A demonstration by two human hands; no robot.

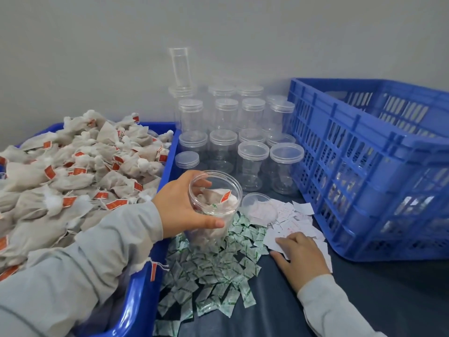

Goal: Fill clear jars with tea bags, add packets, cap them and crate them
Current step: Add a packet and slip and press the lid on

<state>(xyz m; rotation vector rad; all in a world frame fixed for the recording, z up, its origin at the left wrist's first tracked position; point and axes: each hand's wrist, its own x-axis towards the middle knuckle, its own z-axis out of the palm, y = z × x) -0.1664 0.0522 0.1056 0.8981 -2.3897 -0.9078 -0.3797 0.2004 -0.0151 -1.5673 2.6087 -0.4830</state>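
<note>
While a person works at a dark counter (364,300), seen from a head camera looking down, the scene reads as follows.

Left hand: the left hand (184,205) grips an open clear jar (213,210), fingers and thumb curled round its upper wall; a grey sleeve covers the arm.

Jar: upright, uncapped, partly filled with tea bags, one red tag showing near the mouth; its base sits among the green packets.

Right hand: the right hand (301,256) rests palm down on the white slips (298,222), fingers curled slightly against the paper; whether it pinches one cannot be told.

Green packets: a loose heap of small green-and-white packets (209,276) spreads over the counter between the two hands and toward the viewer.

Lid: one clear lid (260,205) lies beside the jar, at the edge of the white slips.

Tea bags: a blue tub (145,288) on the left is piled high with pale tea bags (73,171) bearing red tags.

Empty jars: capped clear jars (243,142) stand in rows behind the held jar, against the wall.

Crate: a blue slatted crate (364,166) stands on the right, near the white slips.
</note>
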